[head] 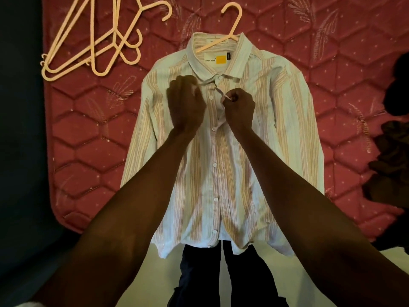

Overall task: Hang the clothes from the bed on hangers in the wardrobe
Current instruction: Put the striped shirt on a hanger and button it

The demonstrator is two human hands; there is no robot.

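Head view looks down on one striped shirt (221,138) lying flat, front up, on the red quilted bed (332,69). One pale hanger (230,25) is already threaded into its collar, the hook sticking out above the neckline. Both hands sit at the upper placket, just below the collar. The right hand (240,109) has its fingers (232,97) curled in a pinch on the placket edge beside a button; the left hand (186,103) is curled against the opposite side of the front, and whether it actually pinches cloth I cannot tell, since the view shows only its back. My reading is that the top buttons are being fastened so the shirt stays on the hanger.

So the job looks early: this shirt is on a hanger but still on the bed, not yet carried to a wardrobe, which is out of sight. Buttons lower down the front appear closed.

Outward from the shirt, a loose pile of spare hangers (93,45) lies at the bed's upper left, well apart from it; I count about three or four, overlapping too much to be sure. At the right edge a heap of dark clothes (394,134) waits, number unclear.
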